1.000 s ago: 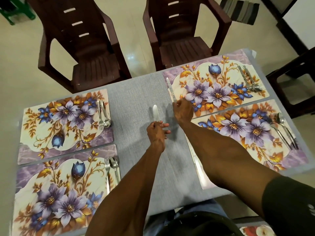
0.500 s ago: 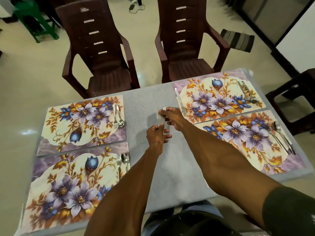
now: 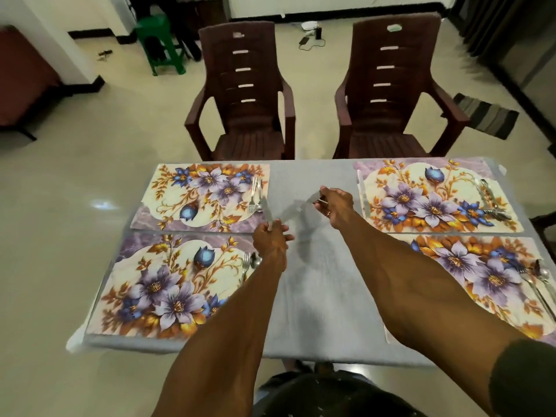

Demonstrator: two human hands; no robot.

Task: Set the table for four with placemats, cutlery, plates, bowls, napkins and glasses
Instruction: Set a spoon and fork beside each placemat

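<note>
Four floral placemats lie on the grey tablecloth [image 3: 316, 296]: far left [image 3: 192, 200], near left [image 3: 162, 284], far right [image 3: 433, 200], near right [image 3: 481, 275]. Each carries a fork and spoon, for instance the pair on the far left mat [image 3: 255, 194] and the pair on the near left mat [image 3: 249, 263]. A knife [image 3: 362, 194] rests along the far right mat's left edge. My left hand [image 3: 270, 242] grips a knife [image 3: 265, 209], blade pointing away, at the far left mat's right edge. My right hand [image 3: 335, 206] pinches a second, blurred knife [image 3: 311, 200] above the table's middle.
Two dark brown plastic chairs [image 3: 249, 94] [image 3: 391, 91] stand at the table's far side. Another dark chair [image 3: 546, 227] shows at the right edge. A green stool [image 3: 159, 43] and a striped floor mat [image 3: 487, 118] are farther off on the tiled floor.
The hands met over the middle and have moved apart, each with a knife now. My left hand went left to the far left mat; my right hand drew back from the far right mat.
</note>
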